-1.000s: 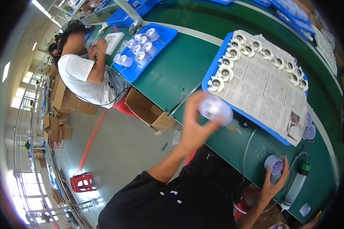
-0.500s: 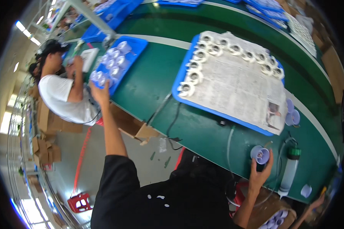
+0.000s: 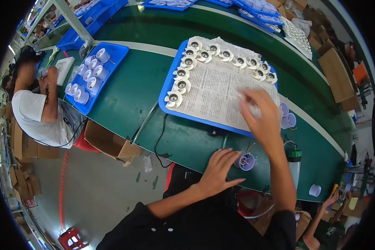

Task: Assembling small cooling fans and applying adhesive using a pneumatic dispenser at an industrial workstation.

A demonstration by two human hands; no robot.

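Observation:
Near the front edge of the green table stands a small pale purple cup (image 3: pixel 246 162) with thin wires inside. My left hand (image 3: pixel 216 174) is beside it, fingers stretched and thumb apart; its fingertips are close to the cup's left side, and I cannot tell whether they touch. Over the right part of a newspaper-lined blue tray (image 3: pixel 212 122) hovers my right hand (image 3: pixel 263 118), its blurred fingers apart and nothing visible in them. White fan wheels (image 3: pixel 173 98) with dark round centres line the tray's left and far sides.
To the left, another blue tray (image 3: pixel 120 52) holds several purple cups. Beyond it a person in a white shirt (image 3: pixel 31 110) works. More purple cups (image 3: pixel 288 121) stand right of the newspaper, near a green-capped clear bottle (image 3: pixel 294 162). A cardboard box (image 3: pixel 106 141) sits below the table edge.
My left hand has come from the left tray to beside the near cup. My right hand has let go of that cup and moved over the newspaper. The view has shifted.

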